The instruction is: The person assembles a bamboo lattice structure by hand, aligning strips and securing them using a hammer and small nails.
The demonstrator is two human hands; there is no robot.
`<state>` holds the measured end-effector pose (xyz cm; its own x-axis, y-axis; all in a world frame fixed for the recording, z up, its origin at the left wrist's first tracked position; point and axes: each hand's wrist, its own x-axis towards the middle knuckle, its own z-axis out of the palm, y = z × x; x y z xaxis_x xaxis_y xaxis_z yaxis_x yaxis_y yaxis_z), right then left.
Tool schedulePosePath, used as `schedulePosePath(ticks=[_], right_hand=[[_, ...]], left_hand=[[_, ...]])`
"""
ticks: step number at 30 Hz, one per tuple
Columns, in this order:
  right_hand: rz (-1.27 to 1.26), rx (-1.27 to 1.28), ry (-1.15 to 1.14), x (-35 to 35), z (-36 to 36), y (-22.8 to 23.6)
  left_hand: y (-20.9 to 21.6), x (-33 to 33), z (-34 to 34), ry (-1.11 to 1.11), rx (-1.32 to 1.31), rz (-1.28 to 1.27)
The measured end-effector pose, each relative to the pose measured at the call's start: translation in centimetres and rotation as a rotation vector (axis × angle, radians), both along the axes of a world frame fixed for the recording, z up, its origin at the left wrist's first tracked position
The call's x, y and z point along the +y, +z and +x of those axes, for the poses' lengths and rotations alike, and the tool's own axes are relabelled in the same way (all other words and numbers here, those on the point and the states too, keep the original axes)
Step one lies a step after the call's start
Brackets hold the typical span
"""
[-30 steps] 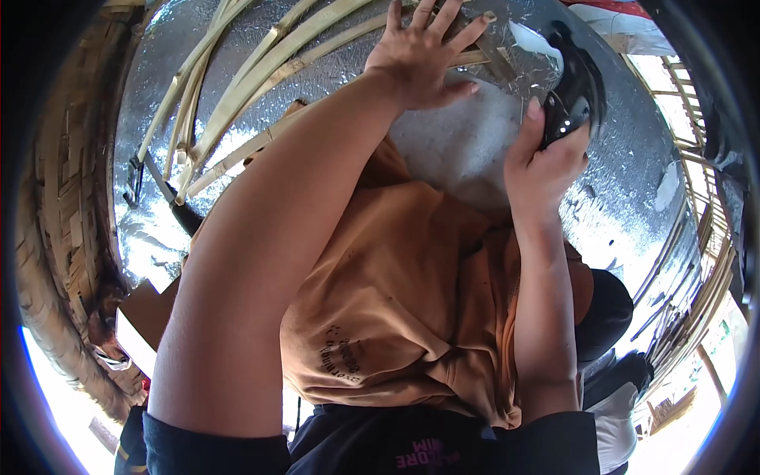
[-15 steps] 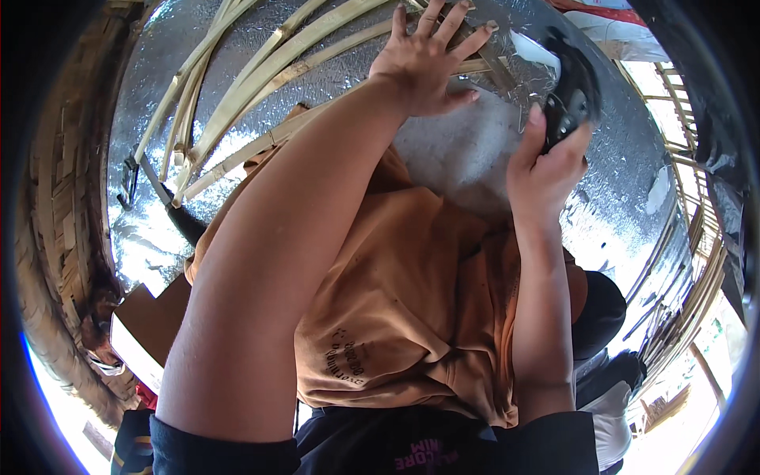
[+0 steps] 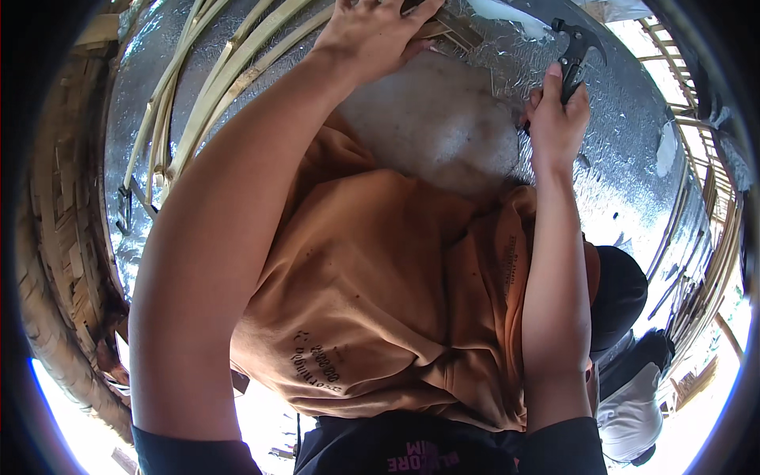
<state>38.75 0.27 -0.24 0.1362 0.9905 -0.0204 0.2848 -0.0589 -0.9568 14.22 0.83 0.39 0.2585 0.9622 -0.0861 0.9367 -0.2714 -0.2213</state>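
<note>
In my right hand (image 3: 558, 123) is a small black claw hammer (image 3: 580, 49), gripped by its handle with the head pointing up and away from me. My left hand (image 3: 372, 36) reaches to the top edge of the view, its thumb and forefinger spread apart. The picture's edge cuts off some of its fingertips, and a dark patch shows between the fingers. Just beside the left thumb lie short flat pieces of bamboo (image 3: 459, 33). A worn greyish patch (image 3: 427, 111) of the shiny silver sheet (image 3: 633, 150) lies between my two hands.
Long pale bamboo strips (image 3: 229, 67) curve over the sheet at the upper left, with a dark metal tool (image 3: 124, 207) near their ends. Orange-brown cloth (image 3: 380, 269) covers my lap. A woven wall (image 3: 59, 206) stands left; a black rounded thing (image 3: 620, 297) is at right.
My left hand has moved up and left, to the view's top edge. My right hand has shifted slightly up and right with the hammer, which was blurred by motion before.
</note>
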Motion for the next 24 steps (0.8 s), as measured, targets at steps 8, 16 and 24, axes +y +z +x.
schedulePosePath(ticks=[8,16,24], right_hand=[[-0.068,-0.149,-0.132,1.7,0.9,-2.9],[-0.006,-0.22,-0.019,1.5,-0.6,-2.3],[-0.047,-0.214,0.088,1.1,-2.0,-2.4]], left_hand=[[2.8,0.2,-0.5,-0.038,-0.076,0.086],[8.1,1.4,-1.2,0.155,-0.277,-0.175],[10.8,1.3,-3.2,-0.142,-0.288,0.027]])
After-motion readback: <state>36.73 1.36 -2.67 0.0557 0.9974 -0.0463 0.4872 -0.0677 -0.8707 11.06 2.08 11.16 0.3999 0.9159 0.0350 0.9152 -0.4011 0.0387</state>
